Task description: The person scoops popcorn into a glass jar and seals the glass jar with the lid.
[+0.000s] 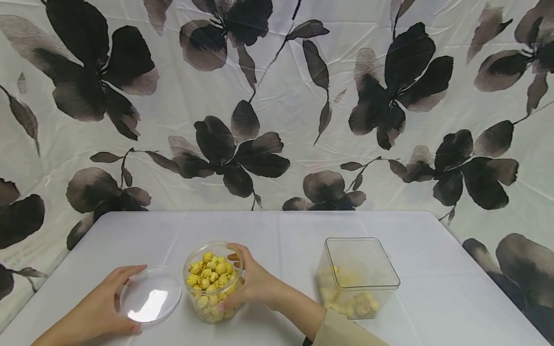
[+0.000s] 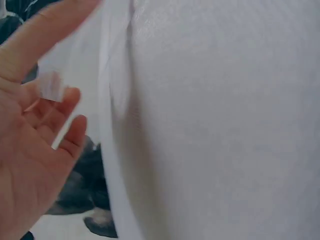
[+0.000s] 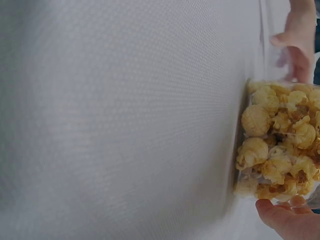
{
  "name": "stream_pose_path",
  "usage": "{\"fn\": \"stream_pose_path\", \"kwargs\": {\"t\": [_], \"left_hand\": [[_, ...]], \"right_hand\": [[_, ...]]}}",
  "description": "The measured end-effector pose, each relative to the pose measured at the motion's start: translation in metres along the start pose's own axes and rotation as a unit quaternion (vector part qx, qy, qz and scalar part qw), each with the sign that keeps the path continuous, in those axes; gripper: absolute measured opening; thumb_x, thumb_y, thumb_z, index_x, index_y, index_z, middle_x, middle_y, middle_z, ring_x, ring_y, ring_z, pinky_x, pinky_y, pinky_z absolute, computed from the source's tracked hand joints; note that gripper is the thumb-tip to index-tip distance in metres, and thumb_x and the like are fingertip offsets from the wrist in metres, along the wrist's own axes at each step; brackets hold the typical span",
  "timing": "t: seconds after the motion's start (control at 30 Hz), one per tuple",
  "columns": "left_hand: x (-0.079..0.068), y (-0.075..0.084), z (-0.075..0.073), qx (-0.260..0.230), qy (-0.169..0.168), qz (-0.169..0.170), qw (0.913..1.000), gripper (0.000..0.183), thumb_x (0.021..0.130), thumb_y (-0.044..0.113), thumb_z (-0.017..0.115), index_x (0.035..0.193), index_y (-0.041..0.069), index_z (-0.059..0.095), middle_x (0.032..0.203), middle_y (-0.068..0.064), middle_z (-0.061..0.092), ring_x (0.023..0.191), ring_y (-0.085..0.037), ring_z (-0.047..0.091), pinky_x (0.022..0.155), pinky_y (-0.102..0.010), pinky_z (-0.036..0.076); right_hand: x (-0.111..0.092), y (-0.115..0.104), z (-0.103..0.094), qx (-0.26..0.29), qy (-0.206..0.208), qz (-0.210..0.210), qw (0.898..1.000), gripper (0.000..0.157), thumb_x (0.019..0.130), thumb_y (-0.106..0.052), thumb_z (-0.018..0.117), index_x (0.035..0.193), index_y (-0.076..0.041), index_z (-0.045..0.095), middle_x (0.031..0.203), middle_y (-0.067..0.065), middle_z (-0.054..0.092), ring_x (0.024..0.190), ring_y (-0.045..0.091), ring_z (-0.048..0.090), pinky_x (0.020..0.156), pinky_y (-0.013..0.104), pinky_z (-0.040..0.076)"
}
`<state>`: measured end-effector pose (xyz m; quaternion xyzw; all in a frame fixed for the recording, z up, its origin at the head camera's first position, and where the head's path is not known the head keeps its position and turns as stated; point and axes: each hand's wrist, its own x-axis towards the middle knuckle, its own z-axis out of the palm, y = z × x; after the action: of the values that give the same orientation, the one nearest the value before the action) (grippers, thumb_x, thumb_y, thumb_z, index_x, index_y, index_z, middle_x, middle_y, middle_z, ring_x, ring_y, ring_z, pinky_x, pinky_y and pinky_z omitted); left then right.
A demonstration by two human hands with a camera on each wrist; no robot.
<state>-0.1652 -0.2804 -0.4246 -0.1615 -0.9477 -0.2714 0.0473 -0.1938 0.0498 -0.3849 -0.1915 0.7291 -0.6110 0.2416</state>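
Observation:
My right hand (image 1: pixel 255 283) grips the right side of a clear round jar (image 1: pixel 212 317), thumb in front and fingers behind. Yellow popcorn (image 1: pixel 212 274) fills it almost to the open rim. In the right wrist view, the popcorn (image 3: pixel 280 140) shows through the jar wall, and the right thumb (image 3: pixel 280 215) lies against it. Just left of the jar, my left hand (image 1: pixel 101 302) holds a clear round lid (image 1: pixel 149 295) by its left edge, between thumb and fingers. The left wrist view catches the left hand (image 2: pixel 35 135) at its side, with the lid mostly out of sight.
A clear square container (image 1: pixel 359 278) with some popcorn low inside stands to the right of the jar, beside my right forearm. A white cloth covers the table (image 1: pixel 277 230). Behind it hangs a floral curtain (image 1: pixel 303 96).

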Motion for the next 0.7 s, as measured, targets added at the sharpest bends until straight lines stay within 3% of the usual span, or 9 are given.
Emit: {"fn": "stream_pose_path", "kwargs": {"t": [0.13, 0.27, 0.37, 0.5, 0.7], "left_hand": [[0.005, 0.018, -0.007, -0.007, 0.07, 0.048, 0.9964, 0.106, 0.041, 0.03, 0.094, 0.131, 0.005, 0.043, 0.118, -0.006, 0.042, 0.091, 0.005, 0.041, 0.064, -0.021, 0.041], [0.011, 0.035, -0.017, -0.028, 0.116, 0.066, 0.9907, 0.11, 0.037, 0.023, 0.095, 0.132, 0.005, 0.043, 0.119, -0.004, 0.04, 0.094, 0.01, 0.038, 0.065, -0.015, 0.038], [0.011, 0.041, -0.023, -0.038, 0.123, 0.054, 0.9902, 0.111, 0.038, 0.019, 0.095, 0.134, 0.006, 0.042, 0.122, -0.006, 0.039, 0.096, 0.013, 0.035, 0.065, -0.014, 0.038], [0.007, 0.044, -0.028, -0.042, 0.107, 0.017, 0.9933, 0.111, 0.044, 0.022, 0.094, 0.138, 0.01, 0.037, 0.124, -0.005, 0.037, 0.1, 0.014, 0.03, 0.067, -0.014, 0.04], [0.004, 0.046, -0.027, -0.071, 0.117, 0.018, 0.9905, 0.112, 0.046, 0.018, 0.094, 0.141, 0.013, 0.034, 0.125, 0.007, 0.032, 0.107, 0.014, 0.028, 0.073, -0.006, 0.035]], "right_hand": [[0.0, 0.0, 0.001, -0.002, -0.001, 0.0, 1.0, 0.1, 0.064, 0.001, 0.081, 0.14, -0.03, 0.024, 0.135, -0.001, 0.034, 0.13, 0.022, 0.026, 0.106, 0.049, 0.026], [0.0, 0.0, 0.001, -0.005, 0.002, 0.002, 1.0, 0.1, 0.064, 0.0, 0.081, 0.14, -0.029, 0.024, 0.135, -0.001, 0.034, 0.129, 0.021, 0.027, 0.106, 0.049, 0.027], [0.0, 0.0, 0.001, -0.007, 0.002, 0.002, 1.0, 0.1, 0.064, 0.0, 0.081, 0.141, -0.029, 0.024, 0.135, -0.001, 0.034, 0.129, 0.021, 0.027, 0.106, 0.049, 0.027], [0.0, 0.001, 0.001, -0.005, 0.001, 0.001, 1.0, 0.099, 0.064, 0.0, 0.081, 0.14, -0.029, 0.024, 0.135, -0.001, 0.034, 0.129, 0.021, 0.027, 0.106, 0.049, 0.027], [0.0, 0.001, 0.001, -0.002, 0.003, -0.001, 1.0, 0.1, 0.064, 0.0, 0.081, 0.14, -0.03, 0.025, 0.135, -0.001, 0.034, 0.129, 0.02, 0.027, 0.106, 0.049, 0.026]]}}
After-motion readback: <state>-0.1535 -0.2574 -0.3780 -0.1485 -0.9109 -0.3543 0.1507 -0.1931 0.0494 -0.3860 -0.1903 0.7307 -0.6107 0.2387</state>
